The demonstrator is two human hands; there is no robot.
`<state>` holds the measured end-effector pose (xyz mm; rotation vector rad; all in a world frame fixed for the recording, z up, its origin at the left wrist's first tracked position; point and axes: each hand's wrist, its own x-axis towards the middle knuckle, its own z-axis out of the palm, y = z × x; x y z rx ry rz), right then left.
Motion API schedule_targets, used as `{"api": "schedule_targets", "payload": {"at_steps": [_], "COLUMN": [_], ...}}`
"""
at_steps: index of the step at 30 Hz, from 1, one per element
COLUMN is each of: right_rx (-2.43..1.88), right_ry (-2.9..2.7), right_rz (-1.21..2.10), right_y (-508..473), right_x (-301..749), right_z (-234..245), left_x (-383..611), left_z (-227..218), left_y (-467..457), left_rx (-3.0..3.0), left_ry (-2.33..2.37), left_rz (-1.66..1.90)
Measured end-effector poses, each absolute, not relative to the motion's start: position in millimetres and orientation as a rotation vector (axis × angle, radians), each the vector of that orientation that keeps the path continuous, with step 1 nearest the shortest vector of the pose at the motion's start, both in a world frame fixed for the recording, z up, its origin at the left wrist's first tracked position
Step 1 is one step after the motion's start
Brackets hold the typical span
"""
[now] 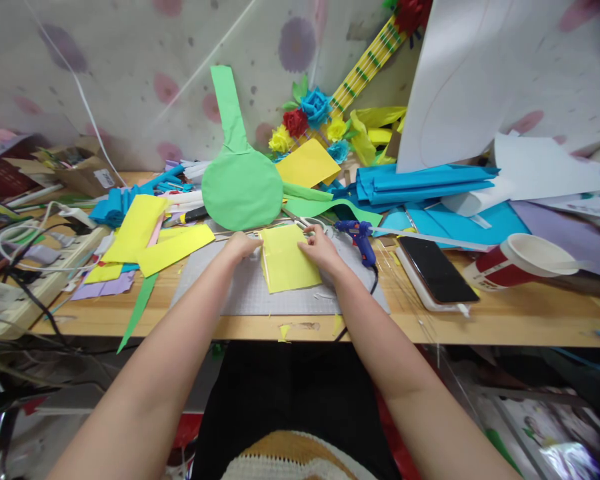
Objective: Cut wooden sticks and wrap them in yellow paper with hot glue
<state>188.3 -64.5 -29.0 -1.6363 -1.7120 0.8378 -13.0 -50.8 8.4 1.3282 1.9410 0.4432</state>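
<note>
A knit top lies nearest, then the desk and grey mat. On the mat sits the yellow paper; it looks light, thin and easily creased, so a gentle hold along its side edges should suit it best. The left hand is at its upper left edge, the right hand at its upper right; whether either pinches it, I cannot tell. Beyond is a green cutout.
</note>
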Motion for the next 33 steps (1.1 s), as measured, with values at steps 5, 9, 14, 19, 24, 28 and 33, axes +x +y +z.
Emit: {"api": "schedule_targets", "payload": {"at_steps": [5,9,14,19,24,28,33], "right_rx": [-1.570,-1.502,-1.145,-0.894,-1.274,-1.516,-1.301], "right_ry": [-1.669,-1.514,-1.034,-0.787,-1.194,-1.497,-1.334], "right_rz": [0.849,0.908,1.240,1.310,1.025,0.961,1.347], "right_y": [-64.1,-61.9,-58.9,-56.8,-62.1,-72.4,-74.2], "right_x": [188.8,187.5,187.4,188.5,182.1,175.8,160.6], "right_z": [-29.7,-30.6,-22.4,-17.1,-23.3,-21.5,-27.1], "left_x": [-3.6,-2.0,-14.2,-22.5,-10.1,-4.4,-3.7], "left_z": [2.5,3.7,15.1,8.6,-17.4,-28.2,-27.5], "left_y": [-43.7,-45.8,-52.7,-56.0,-56.8,-57.5,-57.6], "left_rx": [1.415,1.222,0.913,0.701,0.511,0.392,0.317], "left_ry": [2.062,1.955,1.493,1.339,1.271,1.189,1.137], "left_rz": [0.303,0.617,1.081,1.396,1.582,1.741,1.812]}}
